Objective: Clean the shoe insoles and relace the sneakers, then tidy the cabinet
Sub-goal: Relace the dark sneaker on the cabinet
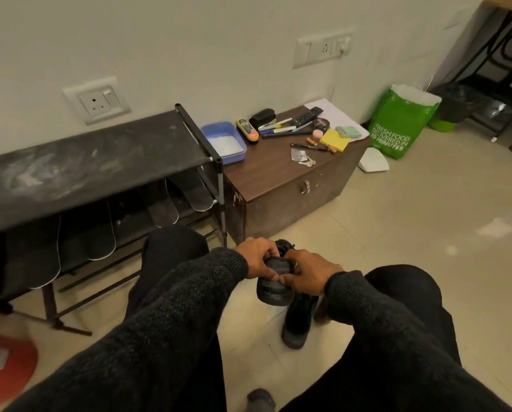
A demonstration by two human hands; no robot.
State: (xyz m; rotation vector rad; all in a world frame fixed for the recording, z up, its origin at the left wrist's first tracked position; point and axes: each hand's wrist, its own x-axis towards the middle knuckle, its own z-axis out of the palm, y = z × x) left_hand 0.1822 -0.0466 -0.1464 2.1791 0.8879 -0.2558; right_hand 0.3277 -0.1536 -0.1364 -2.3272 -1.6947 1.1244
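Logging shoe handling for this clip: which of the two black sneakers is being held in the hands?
The upper black sneaker, gripped by the left hand and right hand between the knees. The other sneaker stands untouched on the floor below it.

The tiled floor (pixel 397 233) carries a black shoe rack (pixel 85 156) up and left of the fingers (pixel 274 276), a brown wooden chest (pixel 284 185) just beyond them, a green bag (pixel 397 126) and a white flat object (pixel 373 164) far up to their right, and a black sneaker (pixel 298 325) just below them. On the chest's top lie a blue tray (pixel 225 141), pens, a remote, yellow sticky notes (pixel 335 139) and keys. Dark insoles (pixel 162 208) lean on the rack's lower shelf.
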